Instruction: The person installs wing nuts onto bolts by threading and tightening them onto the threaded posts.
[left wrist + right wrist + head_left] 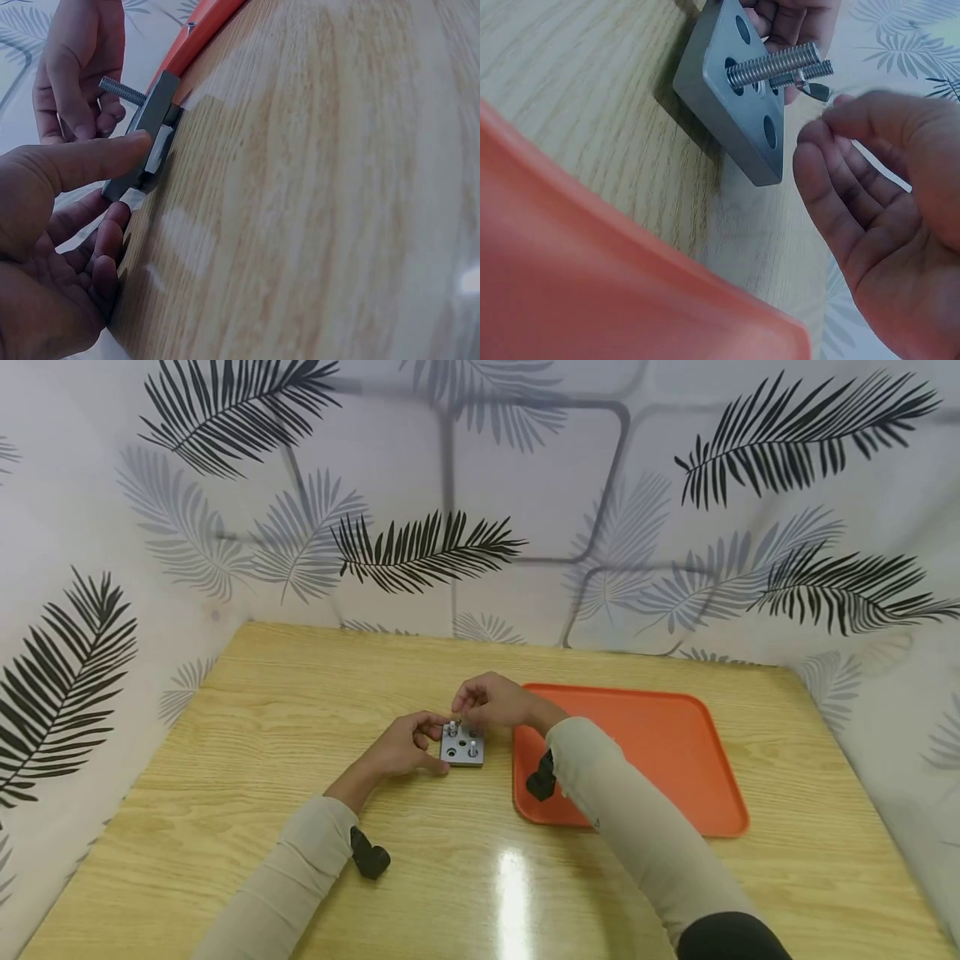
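Note:
A small grey metal plate with several round holes is gripped at its left side by my left hand. The thumb presses one edge, and the fingers curl at the opposite edge. Two threaded bolts stand up through it: a nearer bolt and a farther bolt that carries a wing nut. My right hand hovers by the plate's far side, fingers loosely bent. Its fingertips are close beside the wing nut, with nothing visible between them. Dark bolt heads show under the plate.
An orange tray lies on the wooden table right of the plate, beneath my right forearm. A small screw-like piece shows at the tray's rim. A leaf-patterned curtain hangs along the table's back edge.

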Action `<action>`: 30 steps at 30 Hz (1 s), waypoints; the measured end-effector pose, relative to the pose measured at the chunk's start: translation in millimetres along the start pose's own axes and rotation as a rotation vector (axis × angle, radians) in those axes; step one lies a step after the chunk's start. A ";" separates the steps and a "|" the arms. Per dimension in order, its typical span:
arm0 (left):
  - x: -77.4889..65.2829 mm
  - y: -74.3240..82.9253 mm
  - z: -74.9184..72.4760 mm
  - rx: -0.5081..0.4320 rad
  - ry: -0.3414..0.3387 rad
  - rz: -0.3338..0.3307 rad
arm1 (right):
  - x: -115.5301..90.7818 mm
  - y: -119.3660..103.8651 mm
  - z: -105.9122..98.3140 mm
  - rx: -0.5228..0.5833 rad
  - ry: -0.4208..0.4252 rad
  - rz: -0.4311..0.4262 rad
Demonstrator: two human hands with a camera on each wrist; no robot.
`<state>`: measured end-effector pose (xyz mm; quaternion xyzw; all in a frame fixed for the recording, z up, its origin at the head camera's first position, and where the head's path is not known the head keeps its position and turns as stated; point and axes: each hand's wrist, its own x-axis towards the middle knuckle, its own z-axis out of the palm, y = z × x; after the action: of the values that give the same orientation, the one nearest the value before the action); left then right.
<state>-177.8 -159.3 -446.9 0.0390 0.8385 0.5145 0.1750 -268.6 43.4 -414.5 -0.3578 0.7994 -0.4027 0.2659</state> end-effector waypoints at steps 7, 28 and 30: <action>2.5 -2.4 0.3 0.015 -0.006 0.001 | 0.6 -4.3 1.7 -0.033 0.005 -0.013; 3.3 -4.6 -1.0 0.024 -0.005 0.010 | 1.3 -5.4 5.6 -0.045 -0.061 0.026; 3.3 -4.6 -0.9 0.018 -0.002 0.013 | 0.0 -6.7 4.3 -0.058 -0.048 0.033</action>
<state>-180.6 -161.4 -451.4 0.0467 0.8426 0.5081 0.1722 -263.2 38.7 -411.2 -0.3618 0.8100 -0.3663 0.2808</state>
